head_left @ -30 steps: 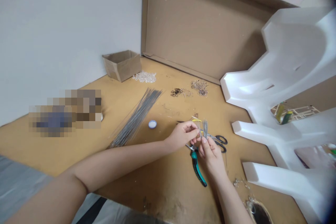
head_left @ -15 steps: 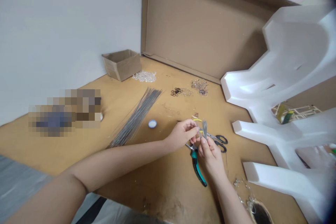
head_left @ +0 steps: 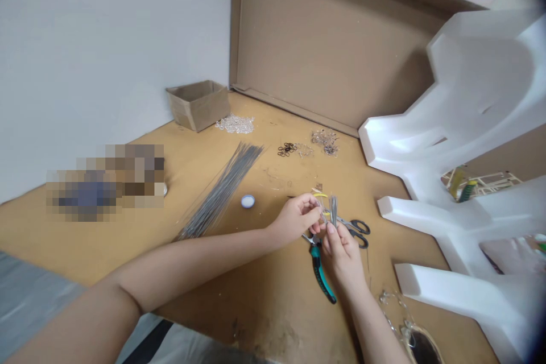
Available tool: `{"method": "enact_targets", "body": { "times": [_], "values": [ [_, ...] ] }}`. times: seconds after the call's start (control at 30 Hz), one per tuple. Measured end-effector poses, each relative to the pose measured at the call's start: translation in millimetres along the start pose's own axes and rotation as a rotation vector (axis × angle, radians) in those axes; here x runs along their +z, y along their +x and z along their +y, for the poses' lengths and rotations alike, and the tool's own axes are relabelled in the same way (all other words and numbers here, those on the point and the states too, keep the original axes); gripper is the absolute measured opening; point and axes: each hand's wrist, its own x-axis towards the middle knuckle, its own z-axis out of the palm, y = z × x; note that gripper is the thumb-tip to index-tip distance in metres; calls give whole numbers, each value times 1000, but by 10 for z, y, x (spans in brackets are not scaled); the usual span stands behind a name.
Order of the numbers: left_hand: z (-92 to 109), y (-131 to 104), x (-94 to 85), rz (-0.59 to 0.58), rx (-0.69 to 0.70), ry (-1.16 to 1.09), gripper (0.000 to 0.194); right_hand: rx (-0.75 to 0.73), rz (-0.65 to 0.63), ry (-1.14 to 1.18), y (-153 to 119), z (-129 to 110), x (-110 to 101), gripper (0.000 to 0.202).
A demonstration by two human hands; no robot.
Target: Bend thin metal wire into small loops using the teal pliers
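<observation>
Head view: what was held, and how?

Over the table (head_left: 260,290), the right hand (head_left: 342,250) gripped a short wire bundle (head_left: 334,207) low down between thumb and fingers, its free ends standing up. The left hand (head_left: 296,219), fingertips closed, pinched thin strands (head_left: 323,214) just beside it; too fine at this resolution to count.

Why the low grip?

Presumably to keep the wires gathered while leaving their upper length clear for the left fingertips.

Anything in the way?

Teal-handled pliers (head_left: 319,276) lay below the fingers, head partly covered. Scissors (head_left: 343,222) lay behind the bundle, black handles out to the right, and a yellow tool (head_left: 321,194) showed in part beyond. All probably sat there for easy reach, though they crowded the spot.

Farther off?

A long wire bundle (head_left: 226,187) lay slantwise to the left, with a small round dish (head_left: 247,201) near its right side. Beyond were black rings (head_left: 288,149), then clear pieces (head_left: 235,123) beside a cardboard box (head_left: 205,108). A white moulded form (head_left: 473,79) bounded the right side.
</observation>
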Motion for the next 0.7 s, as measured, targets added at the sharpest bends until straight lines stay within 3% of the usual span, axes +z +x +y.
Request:
{"method": "enact_targets", "body": {
  "times": [0.37, 0.7],
  "values": [
    [-29, -7, -13, -59, 4, -24, 26, 7, -48, 30, -19, -60, 29, 28],
    [-6, -38, 0, -57, 22, -8, 26, 49, -71, 146, -16, -78, 11, 22]
  ]
}}
